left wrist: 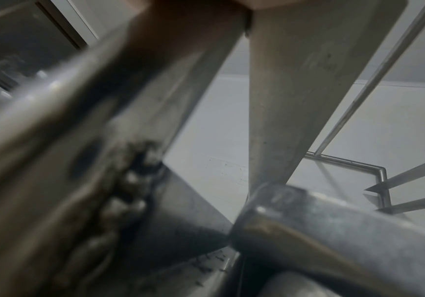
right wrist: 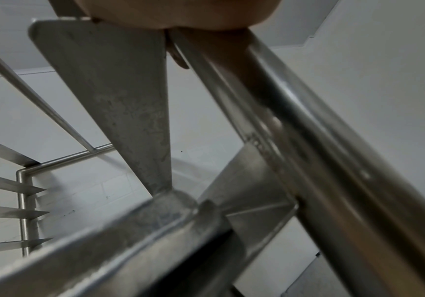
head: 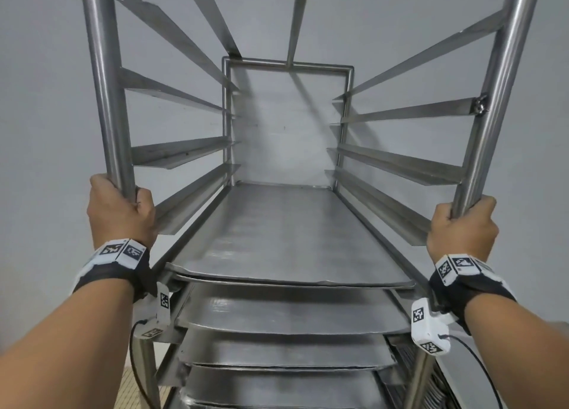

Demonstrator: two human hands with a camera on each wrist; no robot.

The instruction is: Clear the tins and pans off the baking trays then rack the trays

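A tall steel tray rack point(head: 104, 79) fills the head view. Several flat metal baking trays sit in its lower runners, the top tray point(head: 289, 242) lying bare; no tins or pans show on any of them. My left hand point(head: 120, 211) grips the rack's front left post. My right hand point(head: 465, 224) grips the front right post point(head: 489, 110). In the left wrist view the post point(left wrist: 84, 120) runs blurred past the lens. In the right wrist view my palm point(right wrist: 181, 14) closes over the post point(right wrist: 320, 140).
Empty angle runners point(head: 181, 150) line both sides of the rack above the trays. A plain grey wall point(head: 286, 125) stands right behind the rack. A strip of tiled floor point(head: 129, 390) shows at the lower left.
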